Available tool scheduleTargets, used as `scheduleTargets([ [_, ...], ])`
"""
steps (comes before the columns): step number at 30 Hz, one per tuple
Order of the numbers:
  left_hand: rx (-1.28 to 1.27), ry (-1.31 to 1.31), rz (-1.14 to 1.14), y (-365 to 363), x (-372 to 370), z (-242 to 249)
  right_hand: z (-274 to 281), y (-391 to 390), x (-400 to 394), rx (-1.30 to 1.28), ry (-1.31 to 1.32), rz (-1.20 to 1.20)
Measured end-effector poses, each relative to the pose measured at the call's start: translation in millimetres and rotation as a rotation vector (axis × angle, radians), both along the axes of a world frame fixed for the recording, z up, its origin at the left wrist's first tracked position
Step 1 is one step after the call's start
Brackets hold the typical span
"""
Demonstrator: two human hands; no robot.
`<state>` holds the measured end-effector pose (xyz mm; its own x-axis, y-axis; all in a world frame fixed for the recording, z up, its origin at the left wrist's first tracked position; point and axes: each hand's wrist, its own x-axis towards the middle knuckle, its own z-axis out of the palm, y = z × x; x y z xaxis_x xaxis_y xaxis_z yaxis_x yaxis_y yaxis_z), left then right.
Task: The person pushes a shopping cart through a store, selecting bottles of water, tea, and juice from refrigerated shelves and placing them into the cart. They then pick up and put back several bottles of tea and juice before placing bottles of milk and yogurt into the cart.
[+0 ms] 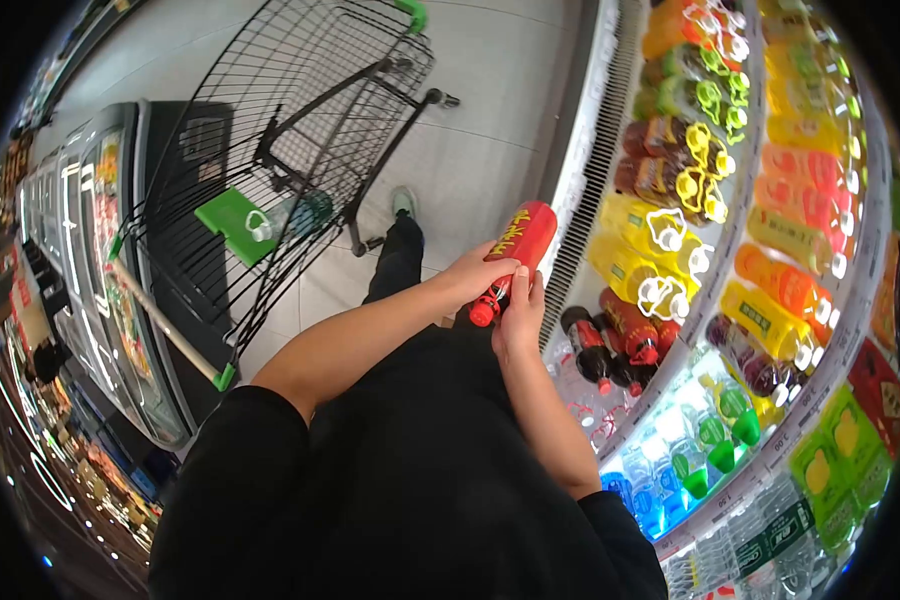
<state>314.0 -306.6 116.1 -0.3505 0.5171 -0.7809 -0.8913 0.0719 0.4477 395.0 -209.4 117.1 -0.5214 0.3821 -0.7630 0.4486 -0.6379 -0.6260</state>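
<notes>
A shopping cart stands to the left of the hands, and drink shelves curve along their right. Between them, both hands hold a red bottle in the air. The left hand wraps its body, and the right hand grips near the cap. Its long axis slants, cap toward the person, base pointing away and up.

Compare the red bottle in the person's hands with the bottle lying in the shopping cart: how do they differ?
The red bottle is opaque red with yellow lettering; the cart bottle looks clear with a greenish tint. The red bottle is held tilted, cap toward the person, by both the left hand and right hand; the cart bottle lies untouched in the shopping cart. Both are drink bottles.
</notes>
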Motion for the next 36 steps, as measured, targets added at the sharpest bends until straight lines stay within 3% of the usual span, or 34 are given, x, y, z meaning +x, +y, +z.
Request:
scheduleTargets([
  [2,0.109,0.124,0.163,-46.6,-10.1,14.7,21.5,-32.6,-22.4,0.11,0.115,0.2],
  [6,0.087,0.262,0.47,-134.1,-37.1,73.6,93.8,-103.0,-85.5,0.339,0.336,0.596],
  [12,0.0,0.466,0.689,-275.3,-84.6,79.4,89.8,-231.9,-170.0,0.35,0.508,0.903],
  [16,-0.16,0.2,0.808,-368.8,-124.3,47.2,10.8,-327.4,-208.4,0.422,0.502,1.066],
  [18,-0.214,0.152,0.745,-416.5,-135.7,8.3,-35.4,-373.9,-218.4,0.443,0.407,1.156],
  [22,-0.274,0.029,0.567,-495.7,-136.4,-100.4,-135.4,-443.3,-213.4,0.155,0.159,1.173],
  [26,-0.319,-0.139,0.398,-526.5,-140.5,-145.8,-199.5,-470.9,-188.6,0.1,-0.023,1.308],
  [31,-0.332,-0.296,-0.047,-541.8,-134.2,-235.9,-179.7,-473.5,-192.7,0.45,-0.061,1.594],
  [33,-0.364,-0.248,-0.213,-535.6,-134.5,-246.0,-184.6,-467.7,-193.8,0.385,-0.091,1.643],
  [36,-0.266,-0.344,0.05,-516.4,-124.4,-275.1,-172.7,-451.4,-199.3,0.409,-0.041,1.696],
])
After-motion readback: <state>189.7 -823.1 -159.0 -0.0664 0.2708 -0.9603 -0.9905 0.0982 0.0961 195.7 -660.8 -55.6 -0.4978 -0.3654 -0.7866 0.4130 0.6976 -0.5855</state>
